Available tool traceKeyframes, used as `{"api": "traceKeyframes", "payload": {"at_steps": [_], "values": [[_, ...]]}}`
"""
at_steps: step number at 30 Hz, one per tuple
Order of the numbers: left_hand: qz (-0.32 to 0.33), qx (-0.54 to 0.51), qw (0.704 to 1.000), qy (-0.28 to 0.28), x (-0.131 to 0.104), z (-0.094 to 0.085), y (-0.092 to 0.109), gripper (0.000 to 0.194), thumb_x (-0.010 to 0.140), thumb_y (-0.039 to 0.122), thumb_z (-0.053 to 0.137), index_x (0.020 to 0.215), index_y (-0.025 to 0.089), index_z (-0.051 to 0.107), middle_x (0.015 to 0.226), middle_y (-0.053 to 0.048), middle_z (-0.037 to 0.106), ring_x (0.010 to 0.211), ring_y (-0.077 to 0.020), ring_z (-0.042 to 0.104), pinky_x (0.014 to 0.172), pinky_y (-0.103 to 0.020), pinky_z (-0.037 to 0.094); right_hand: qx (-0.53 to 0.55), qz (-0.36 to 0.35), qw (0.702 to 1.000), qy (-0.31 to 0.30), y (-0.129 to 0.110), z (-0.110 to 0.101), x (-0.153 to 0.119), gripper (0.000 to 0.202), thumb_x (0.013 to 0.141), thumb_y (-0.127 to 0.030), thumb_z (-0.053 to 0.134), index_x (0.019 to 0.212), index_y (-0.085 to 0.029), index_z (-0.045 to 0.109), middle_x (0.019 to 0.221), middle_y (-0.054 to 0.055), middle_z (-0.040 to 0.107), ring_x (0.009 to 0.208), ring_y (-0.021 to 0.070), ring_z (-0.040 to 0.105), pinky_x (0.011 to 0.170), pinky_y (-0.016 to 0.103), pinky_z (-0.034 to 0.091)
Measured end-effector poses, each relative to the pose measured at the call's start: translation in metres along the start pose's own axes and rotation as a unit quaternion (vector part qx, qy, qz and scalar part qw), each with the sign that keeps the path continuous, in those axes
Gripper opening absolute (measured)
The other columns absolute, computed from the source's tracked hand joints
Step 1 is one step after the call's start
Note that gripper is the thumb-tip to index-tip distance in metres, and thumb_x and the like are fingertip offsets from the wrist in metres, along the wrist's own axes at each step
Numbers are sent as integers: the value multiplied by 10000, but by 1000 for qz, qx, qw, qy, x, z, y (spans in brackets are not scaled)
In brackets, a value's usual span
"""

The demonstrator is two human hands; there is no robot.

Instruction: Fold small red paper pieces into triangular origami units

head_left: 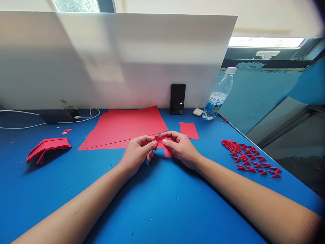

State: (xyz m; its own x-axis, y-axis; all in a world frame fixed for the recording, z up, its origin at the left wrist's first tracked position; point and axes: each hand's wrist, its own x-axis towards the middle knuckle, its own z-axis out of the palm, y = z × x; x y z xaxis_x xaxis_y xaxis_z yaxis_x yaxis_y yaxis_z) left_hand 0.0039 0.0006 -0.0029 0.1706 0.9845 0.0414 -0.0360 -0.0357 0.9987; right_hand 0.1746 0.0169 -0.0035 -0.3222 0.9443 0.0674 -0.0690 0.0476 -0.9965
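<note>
A small piece of red paper (159,141) is held up between my two hands, over the middle of the blue table. My left hand (139,150) pinches its left end between thumb and fingers. At the right end, my right hand (183,149) grips it the same way, with the thumb across its front. Another bit of red paper (167,153) shows just below, partly hidden by my right hand; whether it is joined to the held piece I cannot tell. Large red sheets (127,123) lie flat behind my hands, and a small red rectangle (189,130) lies behind my right hand.
Folded red strips (49,145) stand at the left near paper scraps (66,130). Several small folded red triangles (251,162) lie at the right. Along the back are a black box (58,116) with white cables, a phone (177,99), a white case (197,112) and a bottle (218,96).
</note>
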Motion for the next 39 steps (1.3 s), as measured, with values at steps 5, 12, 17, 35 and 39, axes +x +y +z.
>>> {"api": "traceKeyframes", "payload": {"at_steps": [5, 12, 17, 35, 39], "values": [[-14, -37, 999, 5, 2, -1, -3, 214, 755, 270, 644, 932, 162, 590, 654, 14, 606, 450, -76, 487, 406, -197, 400, -26, -21, 999, -12, -1, 1, 0, 265, 752, -278, 634, 980, -152, 591, 613, -44, 499, 453, 62, 387, 425, 211, 308], [-32, -61, 997, 42, 2, -1, 1, 225, 710, 180, 613, 925, 125, 652, 555, 18, 568, 405, -72, 459, 384, -190, 372, -82, -60, 994, -48, 0, 0, -4, 314, 785, -266, 617, 1088, -208, 565, 792, -15, 528, 508, 62, 466, 470, 214, 365], [-59, -99, 991, 72, 2, -1, 5, 257, 676, 159, 601, 926, 137, 659, 552, 14, 573, 386, -71, 458, 361, -180, 346, -127, -87, 985, -74, 0, 2, -8, 509, 718, -212, 689, 1186, -257, 492, 1133, 47, 519, 525, 31, 470, 506, 214, 402], [5, -55, 998, 13, 1, 1, 0, 350, 693, 364, 718, 960, 144, 664, 726, -26, 613, 550, -109, 565, 395, -188, 437, -68, -54, 996, 7, 5, 0, -1, 287, 802, -443, 615, 891, -172, 584, 524, -63, 438, 438, 74, 372, 429, 216, 274], [4, -15, 1000, 9, 0, -2, -3, 283, 741, 400, 679, 849, 140, 668, 634, -6, 591, 466, -85, 530, 421, -195, 435, -66, -45, 997, -5, 3, 1, -2, 281, 802, -436, 618, 869, -166, 586, 499, -66, 416, 437, 73, 356, 424, 213, 249]]}}
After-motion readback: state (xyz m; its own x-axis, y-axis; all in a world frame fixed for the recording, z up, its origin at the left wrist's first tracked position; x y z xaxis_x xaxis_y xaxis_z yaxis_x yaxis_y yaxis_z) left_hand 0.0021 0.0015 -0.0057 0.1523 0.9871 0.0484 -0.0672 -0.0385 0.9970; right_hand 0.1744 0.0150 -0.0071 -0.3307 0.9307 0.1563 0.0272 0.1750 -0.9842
